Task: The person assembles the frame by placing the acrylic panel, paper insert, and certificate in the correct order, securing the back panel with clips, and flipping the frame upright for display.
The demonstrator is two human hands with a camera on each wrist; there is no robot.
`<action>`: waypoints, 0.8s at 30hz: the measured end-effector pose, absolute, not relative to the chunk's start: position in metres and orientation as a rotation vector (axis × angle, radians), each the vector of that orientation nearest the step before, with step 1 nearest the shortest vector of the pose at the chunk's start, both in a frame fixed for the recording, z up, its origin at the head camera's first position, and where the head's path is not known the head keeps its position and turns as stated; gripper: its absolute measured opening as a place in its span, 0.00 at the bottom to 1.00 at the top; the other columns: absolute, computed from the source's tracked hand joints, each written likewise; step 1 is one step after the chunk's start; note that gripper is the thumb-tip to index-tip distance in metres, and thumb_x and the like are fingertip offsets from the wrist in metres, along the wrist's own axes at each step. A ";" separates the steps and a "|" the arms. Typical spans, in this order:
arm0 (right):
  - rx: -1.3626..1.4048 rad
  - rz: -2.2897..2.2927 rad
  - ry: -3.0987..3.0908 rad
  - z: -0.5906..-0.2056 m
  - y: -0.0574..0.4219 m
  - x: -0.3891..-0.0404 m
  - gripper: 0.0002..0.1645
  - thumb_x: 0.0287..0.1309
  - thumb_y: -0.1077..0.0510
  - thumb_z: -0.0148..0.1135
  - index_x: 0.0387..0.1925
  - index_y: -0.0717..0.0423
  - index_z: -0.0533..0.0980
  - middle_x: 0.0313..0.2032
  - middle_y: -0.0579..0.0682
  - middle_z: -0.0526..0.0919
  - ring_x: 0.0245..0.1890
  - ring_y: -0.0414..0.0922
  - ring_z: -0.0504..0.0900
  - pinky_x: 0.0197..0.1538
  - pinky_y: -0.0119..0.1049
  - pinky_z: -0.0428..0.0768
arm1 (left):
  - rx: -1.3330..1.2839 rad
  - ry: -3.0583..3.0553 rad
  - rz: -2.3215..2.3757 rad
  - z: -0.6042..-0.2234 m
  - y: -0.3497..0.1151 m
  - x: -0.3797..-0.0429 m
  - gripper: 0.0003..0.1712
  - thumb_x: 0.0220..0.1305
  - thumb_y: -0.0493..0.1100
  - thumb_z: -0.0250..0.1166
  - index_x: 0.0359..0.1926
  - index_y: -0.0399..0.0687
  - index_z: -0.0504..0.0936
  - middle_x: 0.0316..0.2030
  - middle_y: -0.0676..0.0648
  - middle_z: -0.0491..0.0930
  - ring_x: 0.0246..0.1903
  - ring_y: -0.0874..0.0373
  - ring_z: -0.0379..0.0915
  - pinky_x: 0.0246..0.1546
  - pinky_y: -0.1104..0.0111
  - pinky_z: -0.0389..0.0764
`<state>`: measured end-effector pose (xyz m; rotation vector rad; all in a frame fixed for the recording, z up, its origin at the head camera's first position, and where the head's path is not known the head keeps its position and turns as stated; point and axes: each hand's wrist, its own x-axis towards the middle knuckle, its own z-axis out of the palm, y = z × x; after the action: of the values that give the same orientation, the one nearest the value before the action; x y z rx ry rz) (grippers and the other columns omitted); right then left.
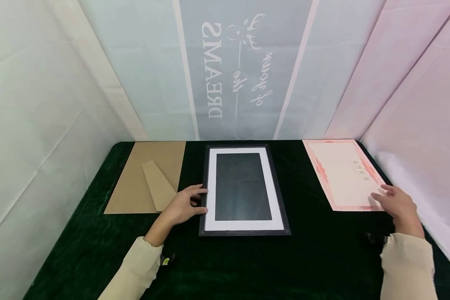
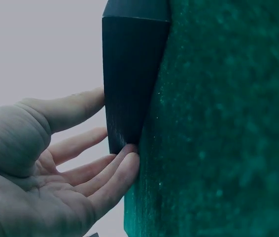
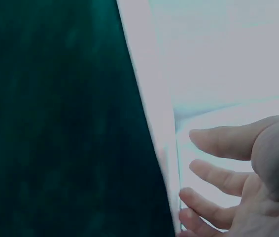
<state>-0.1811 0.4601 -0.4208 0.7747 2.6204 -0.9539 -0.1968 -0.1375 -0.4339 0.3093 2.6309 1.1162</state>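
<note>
A dark picture frame [image 1: 283, 208] with a white inner border [image 1: 211, 187] lies on the green cloth in the middle. My left hand [image 1: 183, 204] is at its left side, thumb and fingertips spread along the edge. In the left wrist view the thumb [image 2: 75, 109] meets the frame's side [image 2: 129, 64], and the fingers lie low beside the cloth. A white certificate sheet with a pink patterned border [image 1: 333, 175] lies at the right. Over its lower right edge hovers my right hand [image 1: 396, 204], fingers loosely spread with nothing between them; the right wrist view shows those fingertips [image 3: 198, 136] near the sheet's edge.
On the left lies a brown backing board [image 1: 131, 183] with a smaller tapered brown piece [image 1: 158, 185] on top of it. Green velvet-like cloth [image 1: 240, 266] covers the table. Fabric walls enclose the back and sides, the back one [image 1: 243, 125] bearing mirrored lettering.
</note>
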 end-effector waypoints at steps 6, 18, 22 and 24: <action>0.842 -0.819 2.659 -0.430 0.464 -0.176 0.58 0.63 0.37 0.58 0.75 0.67 0.42 0.64 0.87 0.40 0.57 0.79 0.46 0.52 0.73 0.59 | 0.327 2.645 1.102 -0.435 -0.138 -0.196 0.32 0.57 0.39 0.74 0.64 0.49 0.77 0.73 0.43 0.63 0.57 0.48 0.77 0.51 0.58 0.83; 0.972 -0.857 2.706 -0.430 0.467 -0.180 0.60 0.56 0.50 0.67 0.76 0.66 0.41 0.65 0.86 0.43 0.59 0.79 0.49 0.58 0.71 0.59 | 0.321 2.664 1.102 -0.437 -0.137 -0.196 0.32 0.57 0.40 0.74 0.63 0.50 0.78 0.73 0.43 0.64 0.56 0.48 0.77 0.50 0.58 0.84; 1.067 -0.958 2.758 -0.431 0.469 -0.181 0.43 0.55 0.61 0.57 0.71 0.68 0.58 0.54 0.75 0.65 0.50 0.65 0.64 0.36 0.45 0.75 | 0.324 2.666 1.103 -0.437 -0.138 -0.196 0.32 0.56 0.40 0.75 0.63 0.50 0.78 0.73 0.43 0.64 0.56 0.48 0.77 0.50 0.59 0.84; 1.106 -0.981 2.779 -0.431 0.468 -0.181 0.38 0.53 0.63 0.52 0.68 0.68 0.64 0.46 0.65 0.70 0.44 0.58 0.67 0.26 0.36 0.71 | 0.318 2.663 1.106 -0.437 -0.137 -0.196 0.32 0.56 0.40 0.75 0.63 0.51 0.78 0.73 0.44 0.64 0.57 0.48 0.77 0.50 0.59 0.83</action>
<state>-0.1810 0.4685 -0.4312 1.1064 2.7793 -0.9807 -0.1961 -0.1374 -0.4369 0.3178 2.6626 1.1059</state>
